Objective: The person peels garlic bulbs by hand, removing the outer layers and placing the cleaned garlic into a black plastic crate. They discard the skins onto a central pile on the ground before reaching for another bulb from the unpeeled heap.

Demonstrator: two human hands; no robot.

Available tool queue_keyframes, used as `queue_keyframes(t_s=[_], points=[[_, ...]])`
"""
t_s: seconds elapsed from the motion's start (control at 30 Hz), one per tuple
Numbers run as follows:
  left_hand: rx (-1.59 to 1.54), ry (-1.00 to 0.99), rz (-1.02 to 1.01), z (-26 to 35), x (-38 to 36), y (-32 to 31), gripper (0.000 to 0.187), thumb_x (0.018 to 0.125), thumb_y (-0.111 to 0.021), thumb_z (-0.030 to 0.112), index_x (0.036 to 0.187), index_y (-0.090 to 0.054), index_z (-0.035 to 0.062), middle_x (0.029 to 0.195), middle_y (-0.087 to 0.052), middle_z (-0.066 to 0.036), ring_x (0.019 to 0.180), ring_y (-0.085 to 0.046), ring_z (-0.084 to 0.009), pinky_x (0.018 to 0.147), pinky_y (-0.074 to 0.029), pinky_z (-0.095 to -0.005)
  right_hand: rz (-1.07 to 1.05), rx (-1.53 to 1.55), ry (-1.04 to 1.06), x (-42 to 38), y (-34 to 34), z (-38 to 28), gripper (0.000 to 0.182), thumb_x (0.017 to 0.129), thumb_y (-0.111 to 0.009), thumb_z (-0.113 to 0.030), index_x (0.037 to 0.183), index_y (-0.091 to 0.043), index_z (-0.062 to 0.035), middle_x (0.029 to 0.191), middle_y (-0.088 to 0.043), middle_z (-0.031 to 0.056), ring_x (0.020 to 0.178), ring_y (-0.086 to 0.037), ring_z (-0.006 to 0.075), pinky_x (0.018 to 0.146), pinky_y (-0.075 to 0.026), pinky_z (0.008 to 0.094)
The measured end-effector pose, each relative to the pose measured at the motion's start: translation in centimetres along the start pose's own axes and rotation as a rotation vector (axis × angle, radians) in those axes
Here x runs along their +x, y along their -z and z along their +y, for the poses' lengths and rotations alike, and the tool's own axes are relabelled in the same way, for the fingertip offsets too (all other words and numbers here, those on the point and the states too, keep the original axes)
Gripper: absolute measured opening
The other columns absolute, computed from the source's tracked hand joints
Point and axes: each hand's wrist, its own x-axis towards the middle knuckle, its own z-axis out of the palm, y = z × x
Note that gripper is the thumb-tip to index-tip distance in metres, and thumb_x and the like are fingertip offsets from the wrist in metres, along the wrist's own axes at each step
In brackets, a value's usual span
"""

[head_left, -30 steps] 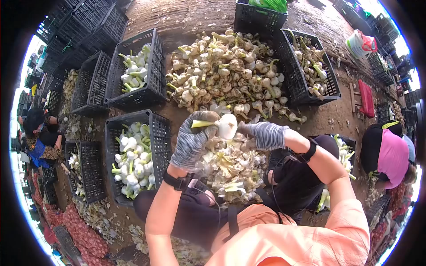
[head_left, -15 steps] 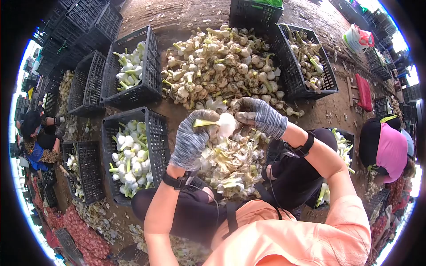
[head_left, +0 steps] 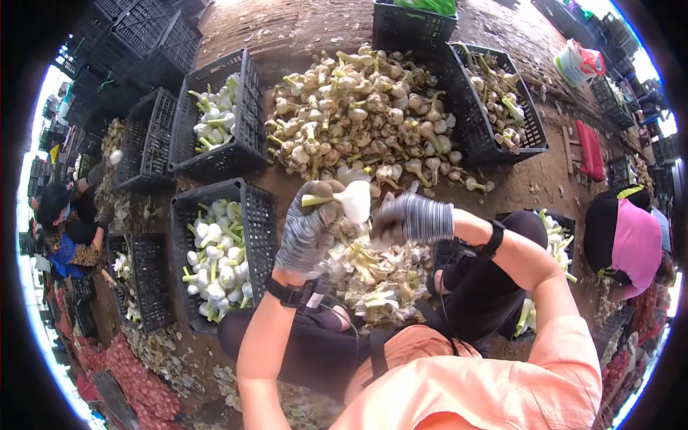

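Observation:
My left hand, in a grey knit glove, is closed around the green stem of a white, peeled garlic bulb. The bulb points right, toward my other hand. Just right of the bulb and apart from it is my right hand, gloved too; its fingers are smeared by motion, so what they hold, if anything, cannot be made out. Below both hands lies a heap of loose garlic skins between my legs. Beyond them spreads a large pile of unpeeled, brownish garlic.
At my left stand a black crate of cleaned white garlic and another such crate behind it. A crate of unpeeled garlic stands at the far right. A red stool lies farther right. Other people work at both sides.
My right hand has dropped lower and turned, its fingers moving away from the garlic bulb's top. My left hand keeps the bulb, now with its white side more exposed.

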Motion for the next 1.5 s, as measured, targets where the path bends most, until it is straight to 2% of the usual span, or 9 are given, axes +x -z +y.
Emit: queue_keyframes(t_s=[0.13,0.17,0.37,0.4,0.47,0.63,0.87,1.23,1.5], points=[[-0.310,0.095,0.302,-0.5,-0.1,1.1,0.027,0.078,-0.064,0.004,0.104,-0.058,0.0073,0.103,-0.061,-0.008,0.090,-0.060,-0.0203,0.075,-0.052,-0.0295,-0.190,-0.345,0.154,-0.1,-2.4,1.0,0.034,0.085,-0.056,-0.030,0.111,-0.058,-0.0090,0.111,-0.056,0.0167,0.095,-0.057,0.0333,0.080,-0.046,0.0399],[-0.305,0.080,0.315,-0.5,-0.2,1.8,0.027,0.078,-0.064,0.004,0.104,-0.058,0.0073,0.103,-0.061,-0.008,0.090,-0.060,-0.0203,0.075,-0.052,-0.0295,-0.282,-0.492,-0.154,-0.3,-2.2,0.5,0.041,0.083,-0.056,-0.036,0.115,-0.055,-0.0114,0.117,-0.051,0.0183,0.098,-0.054,0.0367,0.081,-0.045,0.0422],[-0.363,-0.086,0.945,1.6,-3.0,6.0,0.008,0.078,-0.063,0.007,0.084,-0.059,0.0045,0.080,-0.060,-0.003,0.074,-0.058,-0.0159,0.065,-0.051,-0.0295,-0.194,-0.510,-0.194,0.8,-3.5,5.3,0.038,0.082,-0.057,-0.038,0.109,-0.058,-0.0116,0.103,-0.059,0.0159,0.094,-0.056,0.0347,0.079,-0.045,0.0419],[0.191,-0.198,0.811,2.1,-4.2,8.0,0.009,0.077,-0.064,0.008,0.083,-0.057,0.0039,0.076,-0.057,-0.003,0.068,-0.056,-0.0147,0.063,-0.050,-0.0252,-0.199,-0.503,-0.193,1.1,-3.6,5.4,0.038,0.082,-0.057,-0.038,0.109,-0.058,-0.0116,0.103,-0.059,0.0159,0.094,-0.056,0.0347,0.079,-0.045,0.0419],[-0.123,-0.380,1.009,4.5,-5.9,12.2,0.011,0.080,-0.060,0.013,0.089,-0.056,0.0082,0.084,-0.055,-0.001,0.076,-0.054,-0.0120,0.073,-0.048,-0.0214,-0.231,-0.494,-0.289,0.7,-3.5,6.0,0.035,0.079,-0.059,-0.032,0.104,-0.060,-0.0076,0.091,-0.063,0.0151,0.087,-0.060,0.0317,0.074,-0.047,0.0397],[0.307,-0.773,1.183,10.8,-5.8,7.5,0.020,0.082,-0.060,0.012,0.101,-0.054,0.0090,0.088,-0.054,-0.001,0.077,-0.052,-0.0118,0.067,-0.045,-0.0224,-0.466,-0.539,-0.525,2.7,-3.1,10.5,0.033,0.077,-0.060,-0.026,0.103,-0.062,-0.0054,0.096,-0.064,0.0128,0.086,-0.061,0.0300,0.073,-0.048,0.0384],[0.196,-0.276,0.797,6.9,-3.1,4.3,0.013,0.085,-0.057,0.011,0.097,-0.057,0.0048,0.085,-0.058,-0.004,0.069,-0.056,-0.0083,0.058,-0.050,-0.0195,0.092,-0.753,-0.752,10.5,-0.3,17.4,0.033,0.078,-0.056,-0.014,0.110,-0.056,-0.0075,0.105,-0.060,0.0181,0.094,-0.060,0.0314,0.076,-0.049,0.0396],[0.202,0.061,0.657,2.1,-1.4,4.5,0.015,0.085,-0.056,0.007,0.100,-0.056,0.0061,0.081,-0.059,-0.002,0.066,-0.057,-0.0087,0.057,-0.050,-0.0218,0.659,-0.620,-0.287,12.6,2.2,22.8,0.025,0.081,-0.056,-0.022,0.101,-0.058,-0.0065,0.095,-0.060,0.0170,0.089,-0.057,0.0346,0.076,-0.047,0.0407],[0.467,0.028,0.373,-3.5,0.7,3.2,0.083,0.067,-0.074,0.003,0.135,-0.029,0.0114,0.132,-0.035,-0.014,0.107,-0.050,-0.0236,0.089,-0.046,-0.0350,0.666,0.463,-0.179,6.7,3.9,6.0,0.033,0.084,-0.062,-0.028,0.102,-0.058,-0.0007,0.077,-0.061,0.0040,0.066,-0.058,0.0113,0.057,-0.048,0.0254]])
